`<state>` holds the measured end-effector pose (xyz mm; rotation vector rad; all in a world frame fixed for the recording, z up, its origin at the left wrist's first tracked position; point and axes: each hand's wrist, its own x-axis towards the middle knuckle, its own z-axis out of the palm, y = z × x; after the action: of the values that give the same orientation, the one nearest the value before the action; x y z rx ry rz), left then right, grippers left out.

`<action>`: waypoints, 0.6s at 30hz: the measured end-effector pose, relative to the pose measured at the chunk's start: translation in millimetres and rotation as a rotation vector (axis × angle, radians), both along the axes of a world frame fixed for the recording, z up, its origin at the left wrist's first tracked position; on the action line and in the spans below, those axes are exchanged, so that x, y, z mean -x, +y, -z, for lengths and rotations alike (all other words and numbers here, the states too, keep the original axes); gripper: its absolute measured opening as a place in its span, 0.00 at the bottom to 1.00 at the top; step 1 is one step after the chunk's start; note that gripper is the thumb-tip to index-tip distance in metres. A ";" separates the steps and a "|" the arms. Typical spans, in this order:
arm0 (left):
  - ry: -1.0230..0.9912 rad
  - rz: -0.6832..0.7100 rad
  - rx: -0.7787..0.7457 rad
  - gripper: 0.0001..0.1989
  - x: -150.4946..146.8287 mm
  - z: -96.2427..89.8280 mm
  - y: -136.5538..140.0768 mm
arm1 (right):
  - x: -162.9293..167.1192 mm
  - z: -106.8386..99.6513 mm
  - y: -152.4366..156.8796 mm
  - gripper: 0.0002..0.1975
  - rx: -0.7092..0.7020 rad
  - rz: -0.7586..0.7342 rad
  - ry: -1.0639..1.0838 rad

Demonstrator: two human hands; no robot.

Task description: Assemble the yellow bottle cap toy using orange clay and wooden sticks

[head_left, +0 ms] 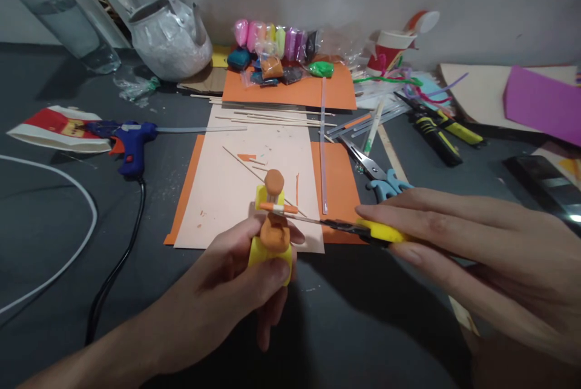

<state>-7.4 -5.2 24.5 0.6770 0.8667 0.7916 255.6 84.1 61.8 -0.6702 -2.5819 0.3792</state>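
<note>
Over the near edge of the pale sheet (254, 135) on the bench (345, 304): one yellow-and-orange model (275, 239), grasped between thumb and fingers of the left hand (240, 268); long axis running near to far, round orange end toward the sheet's far edge. Crossing it, one small orange-and-white stick (278, 208), long axis left to right. One yellow-handled tool (356, 228), pinched by the right hand (481, 256), thin tip pointing left at the stick; contact cannot be told. Toward the sheet's left edge, one blue glue gun (136, 144); beyond its right edge, blue-handled scissors (385, 180).
</note>
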 end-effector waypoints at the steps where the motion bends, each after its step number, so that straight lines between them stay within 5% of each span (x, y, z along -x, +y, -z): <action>1: -0.005 0.003 0.006 0.20 0.2 0.0 -0.4 | -0.1 0.0 0.0 0.15 0.012 -0.003 -0.002; 18: -0.182 0.017 0.050 0.13 5.0 10.9 -3.3 | 1.7 -1.4 6.2 0.14 -0.018 -0.023 -0.030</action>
<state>-12.3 -8.5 13.6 0.5582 0.7118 0.8002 254.0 90.3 63.3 -0.6453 -2.6202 0.3559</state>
